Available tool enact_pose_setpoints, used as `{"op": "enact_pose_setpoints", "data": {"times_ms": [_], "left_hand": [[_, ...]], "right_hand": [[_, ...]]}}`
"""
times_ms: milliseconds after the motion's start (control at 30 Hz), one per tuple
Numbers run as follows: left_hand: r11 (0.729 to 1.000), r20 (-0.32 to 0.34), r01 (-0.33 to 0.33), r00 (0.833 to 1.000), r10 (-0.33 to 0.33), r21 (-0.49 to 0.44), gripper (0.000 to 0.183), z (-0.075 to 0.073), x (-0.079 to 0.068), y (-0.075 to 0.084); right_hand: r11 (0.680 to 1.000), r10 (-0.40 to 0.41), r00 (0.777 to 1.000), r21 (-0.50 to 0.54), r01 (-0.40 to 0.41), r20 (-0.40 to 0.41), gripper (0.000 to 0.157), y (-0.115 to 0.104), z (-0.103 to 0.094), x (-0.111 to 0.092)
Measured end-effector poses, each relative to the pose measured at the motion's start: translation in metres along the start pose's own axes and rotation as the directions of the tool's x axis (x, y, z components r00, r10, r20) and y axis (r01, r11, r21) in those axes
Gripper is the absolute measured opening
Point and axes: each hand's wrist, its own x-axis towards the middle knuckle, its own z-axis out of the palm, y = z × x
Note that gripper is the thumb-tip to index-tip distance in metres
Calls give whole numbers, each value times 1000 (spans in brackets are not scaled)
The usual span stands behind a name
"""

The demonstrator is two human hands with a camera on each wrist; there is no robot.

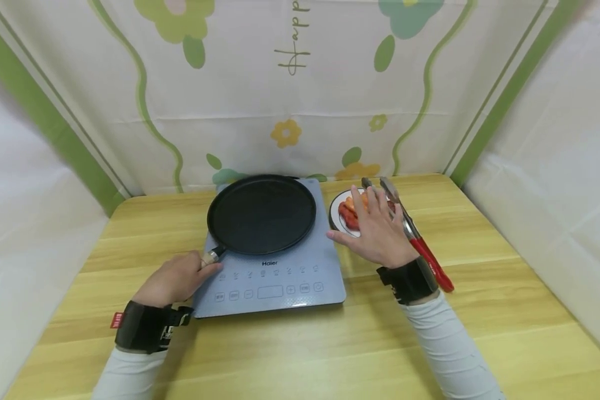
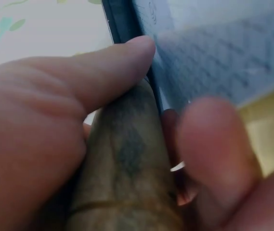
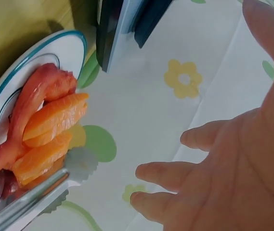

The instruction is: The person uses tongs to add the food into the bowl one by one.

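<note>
A flat black pan sits on a pale blue induction cooker. My left hand grips the pan's wooden handle; the thumb lies along one side of it and fingers come round the other. Over the right side, my right hand holds nothing, its fingers spread above a white plate with a blue-green rim. Red meat-like strips and orange slices lie on that plate. Metal tongs with red handles lean there, their scalloped tips by the food.
The cooker's touch panel faces me on a wood-grain table. A flower-printed cloth hangs behind the table, and white cloth sides flank it. A small red tag shows beside my left wrist strap.
</note>
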Motion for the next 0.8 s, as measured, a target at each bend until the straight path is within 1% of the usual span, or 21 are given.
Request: {"op": "enact_pose_setpoints", "data": {"times_ms": [167, 333, 400, 500, 600, 700, 800], "left_hand": [[1000, 0, -4, 1000, 4, 5, 44, 1, -2, -2], [999, -11, 0, 1000, 0, 42, 43, 2, 0, 1], [998, -13, 1, 1000, 0, 55, 42, 2, 1, 3], [997, -31, -13, 999, 15, 78, 41, 3, 1, 3], [995, -58, -18, 998, 24, 103, 40, 5, 0, 1], [993, -84, -16, 996, 26, 116, 41, 6, -2, 0], [992, -105, -19, 994, 32, 121, 42, 8, -3, -1]], "right_hand": [[999, 30, 999, 27, -31, 29, 102, 13, -2, -8], [998, 56, 998, -9, -55, 32, 106, 38, -8, -18], [998, 63, 997, -31, -62, 48, 109, 48, -13, -23], [998, 66, 994, -28, -64, 83, 110, 61, -20, -28], [998, 61, 993, -15, -60, 96, 110, 73, -26, -33], [998, 68, 991, -22, -65, 111, 110, 83, -27, -40], [994, 101, 983, -49, -94, 153, 111, 92, -26, -46]]}}
